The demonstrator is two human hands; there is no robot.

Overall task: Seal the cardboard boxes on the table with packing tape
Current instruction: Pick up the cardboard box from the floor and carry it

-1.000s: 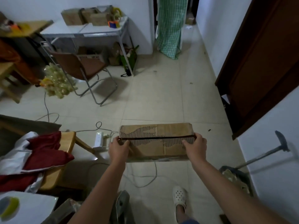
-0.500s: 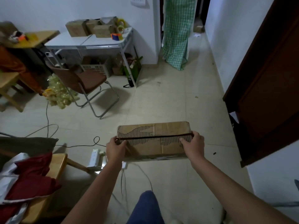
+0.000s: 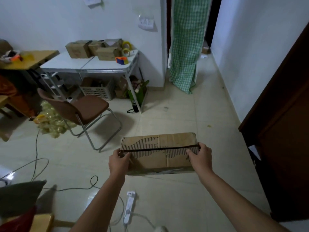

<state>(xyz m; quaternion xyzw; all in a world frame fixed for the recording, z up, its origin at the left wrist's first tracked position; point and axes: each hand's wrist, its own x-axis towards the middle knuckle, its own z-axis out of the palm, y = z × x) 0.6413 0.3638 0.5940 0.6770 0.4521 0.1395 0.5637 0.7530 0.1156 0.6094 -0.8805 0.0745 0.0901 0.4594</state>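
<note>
Currently, the white folding bench (image 3: 87,65) ahead carries 3 brown cardboard boxes (image 3: 77,50) and yellow tape rolls (image 3: 126,44). A brown metal-framed chair (image 3: 80,109) and floor cables (image 3: 36,158) obstruct the route. A flat brown cardboard box (image 3: 158,153), flaps unsealed, is held level above the floor; the left hand (image 3: 119,162) and right hand (image 3: 200,156) grip opposite ends, fingers curled on it.

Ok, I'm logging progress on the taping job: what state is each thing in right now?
Carried cardboard box: held in the air over the floor, flaps closed, dark gap along the seam.
Left hand: grips the box's left end.
Right hand: grips the box's right end.
Boxes on the white table: resting there, closed.
Tape rolls: on the table, untouched.
Brown chair: unoccupied.
</note>
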